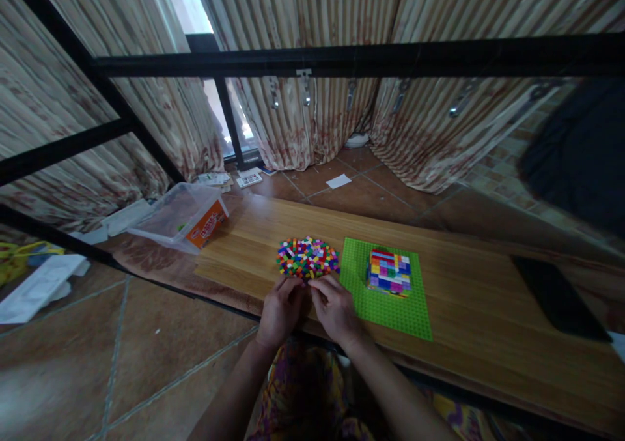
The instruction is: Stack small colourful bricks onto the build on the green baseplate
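My left hand (pixel 282 307) and my right hand (pixel 336 305) meet at the near edge of a heap of small colourful toy bricks (pixel 308 256). The fingers of both are pinched, with the fingertips close together. Whatever sits between them is too small to make out. To the right of the heap lies a green studded baseplate (pixel 385 320). A blocky build of multicoloured bricks (pixel 389 271) stands on the baseplate, apart from both hands.
The wooden board (pixel 469 298) carries all of this. A clear plastic box (pixel 166 223) with an orange label stands at its left end. A dark flat panel (pixel 556 298) lies at the right. Beyond the board runs a black metal bar (pixel 342 62) with hooks.
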### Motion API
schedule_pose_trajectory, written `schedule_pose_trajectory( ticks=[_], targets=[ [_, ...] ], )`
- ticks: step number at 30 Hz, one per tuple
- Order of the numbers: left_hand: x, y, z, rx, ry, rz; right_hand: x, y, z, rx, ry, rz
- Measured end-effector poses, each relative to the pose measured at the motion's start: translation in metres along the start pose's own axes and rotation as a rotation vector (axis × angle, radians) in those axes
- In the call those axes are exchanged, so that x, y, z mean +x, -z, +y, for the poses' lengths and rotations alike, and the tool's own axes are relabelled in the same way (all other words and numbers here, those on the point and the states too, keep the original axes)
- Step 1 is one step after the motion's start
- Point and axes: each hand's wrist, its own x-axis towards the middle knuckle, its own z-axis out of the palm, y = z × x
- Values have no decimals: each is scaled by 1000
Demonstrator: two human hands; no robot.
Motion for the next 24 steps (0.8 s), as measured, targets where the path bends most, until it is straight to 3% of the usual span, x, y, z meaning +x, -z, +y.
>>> schedule_pose_trajectory(
  ticks=[3, 7, 9, 12, 16, 24],
  targets=[
    [4, 8, -4, 2, 30, 78, -1, 0, -2, -87, 27, -47],
    [32, 20, -21, 134, 273, 226, -2, -1, -2, -170, 54, -63],
    [51, 25, -29, 218, 345, 189, -2, -2, -2, -183, 47, -41],
    [73, 28, -34, 348, 333, 66, -2, -3, -1, -186, 33, -20],
    [83, 22, -29, 449, 358, -26, -1, -3, -1, -187, 32, -31],
    [83, 14, -26, 343, 481, 48, 0, 0, -3, -189, 23, -41]
  ],
)
